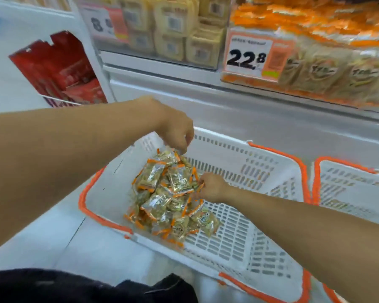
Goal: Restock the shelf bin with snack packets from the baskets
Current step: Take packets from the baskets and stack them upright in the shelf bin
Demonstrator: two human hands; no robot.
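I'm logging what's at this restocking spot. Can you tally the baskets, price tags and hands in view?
Baskets, white with orange rims: 2, one holding the snack packets with its wall at, one at the right edge
Price tags on the shelf: 2, one reading 22.8, one blurred
Hands: 2, left hand, right hand, both on packets
Total: 6

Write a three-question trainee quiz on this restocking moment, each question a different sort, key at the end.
1. True or false: the snack packets lie piled in the white basket.
2. Which hand grips packets at the top of the pile? A. left hand B. right hand
3. Fill in: the price tag on the shelf bin reads ____.

Key: 1 true; 2 A; 3 22.8
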